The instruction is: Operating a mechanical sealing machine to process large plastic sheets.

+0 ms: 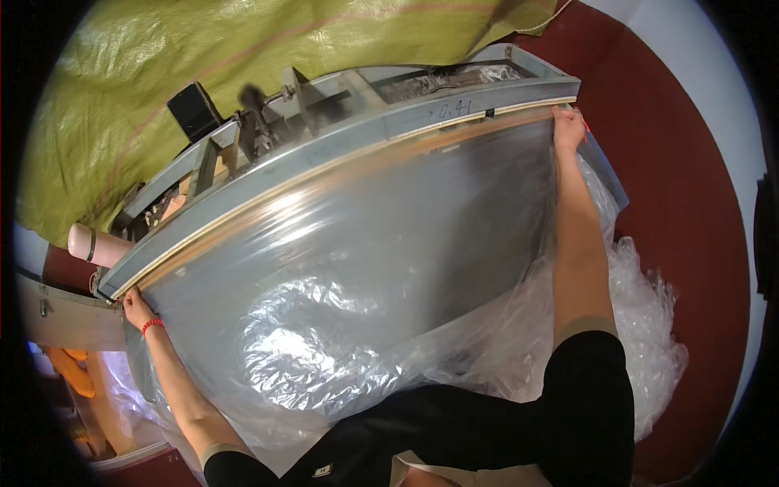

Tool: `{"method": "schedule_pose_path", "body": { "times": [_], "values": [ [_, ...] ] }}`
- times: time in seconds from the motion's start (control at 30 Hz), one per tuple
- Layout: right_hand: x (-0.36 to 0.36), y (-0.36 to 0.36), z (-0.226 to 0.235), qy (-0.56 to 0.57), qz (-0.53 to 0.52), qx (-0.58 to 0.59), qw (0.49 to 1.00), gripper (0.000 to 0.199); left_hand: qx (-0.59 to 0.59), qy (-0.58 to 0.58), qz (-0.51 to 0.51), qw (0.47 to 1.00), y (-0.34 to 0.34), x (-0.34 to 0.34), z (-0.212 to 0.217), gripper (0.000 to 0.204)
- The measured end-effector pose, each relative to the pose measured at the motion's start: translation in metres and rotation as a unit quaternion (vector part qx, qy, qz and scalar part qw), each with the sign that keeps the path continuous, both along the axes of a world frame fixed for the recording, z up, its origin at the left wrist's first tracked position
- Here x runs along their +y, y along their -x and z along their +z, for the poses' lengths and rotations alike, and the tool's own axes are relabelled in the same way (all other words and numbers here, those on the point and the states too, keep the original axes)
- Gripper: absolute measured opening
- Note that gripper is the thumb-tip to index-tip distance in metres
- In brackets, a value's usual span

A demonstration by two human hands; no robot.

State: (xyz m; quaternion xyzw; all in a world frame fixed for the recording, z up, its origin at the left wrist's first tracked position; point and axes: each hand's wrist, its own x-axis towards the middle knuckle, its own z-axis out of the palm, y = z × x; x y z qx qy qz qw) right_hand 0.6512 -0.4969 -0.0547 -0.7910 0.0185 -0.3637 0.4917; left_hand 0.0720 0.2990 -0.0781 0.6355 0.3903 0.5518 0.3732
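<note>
A wide sheet of clear plastic film [349,235] lies stretched over a grey flat surface in front of me, shiny and wrinkled toward my body. My left hand [138,308] is closed on the film's corner at the near left end of a long metal frame [324,146]. At the frame's far right end, my right hand [570,130] pinches the film's other corner. Between my hands the film's upper edge runs along a pale strip [389,133] on the frame's front. Both arms are spread wide.
Loose bunched film [641,325] hangs at the right. Behind the frame lies a yellow-green woven sheet [268,49]. A black phone-like device [195,112] stands on the frame's back side, and a pink cylinder [97,246] sticks out at its left end. Orange items [73,372] lie lower left.
</note>
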Motion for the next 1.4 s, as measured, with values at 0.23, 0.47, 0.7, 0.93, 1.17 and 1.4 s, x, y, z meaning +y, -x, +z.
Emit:
{"method": "schedule_pose_path", "body": {
  "times": [0.23, 0.47, 0.7, 0.93, 1.17, 1.4],
  "values": [
    [0.003, -0.007, -0.003, -0.067, 0.009, -0.024, 0.997, 0.013, -0.034, 0.059, -0.022, 0.997, 0.026, 0.008, 0.007, 0.012],
    [-0.001, 0.005, 0.012, -0.128, 0.028, 0.012, 0.991, 0.014, -0.118, 0.082, 0.005, 0.990, 0.000, -0.018, 0.014, 0.017],
    [0.002, 0.051, 0.050, -0.024, 0.177, 0.099, 0.979, 0.034, 0.437, -0.042, 0.032, 0.898, 0.066, 0.000, 0.031, 0.041],
    [-0.114, 0.094, 0.064, 0.074, -0.067, 0.053, 0.994, 0.023, 0.264, -0.129, -0.161, 0.942, 0.046, -0.140, 0.081, 0.016],
    [0.077, 0.188, 0.154, 0.186, 0.089, -0.121, 0.971, 0.030, 0.106, -0.016, -0.362, 0.926, 0.046, -0.249, 0.141, 0.011],
    [0.359, 0.383, 0.140, 0.201, 0.684, -0.099, 0.695, 0.049, 0.110, -0.025, -0.385, 0.916, 0.080, -0.274, 0.164, 0.012]
  ]
}}
